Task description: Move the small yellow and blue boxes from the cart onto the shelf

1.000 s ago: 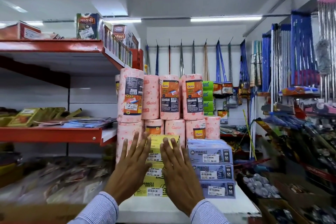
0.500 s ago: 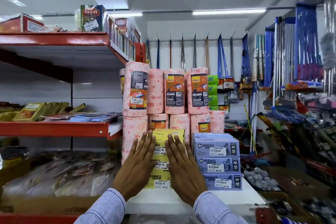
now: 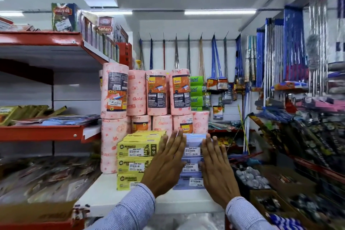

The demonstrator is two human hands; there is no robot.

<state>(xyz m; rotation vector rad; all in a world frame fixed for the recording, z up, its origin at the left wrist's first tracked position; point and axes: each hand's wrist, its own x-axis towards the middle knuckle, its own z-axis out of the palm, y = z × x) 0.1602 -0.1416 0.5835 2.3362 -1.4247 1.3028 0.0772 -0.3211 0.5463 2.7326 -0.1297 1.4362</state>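
Note:
A stack of three yellow boxes stands on the white shelf, in front of the pink rolls. Right beside it is a stack of three blue boxes, partly hidden behind my hands. My left hand lies flat with fingers spread against the left front of the blue stack. My right hand is pressed flat against its right front. Neither hand grips a box. No cart is in view.
Pink Gala rolls are stacked two high behind the boxes. Red shelves with packets run along the left. Brooms and mops hang at the right and back. Bins of small goods sit low at the right.
Both hands have shifted right, from the front of the yellow stack to the front of the blue stack. The view has moved closer to the shelf.

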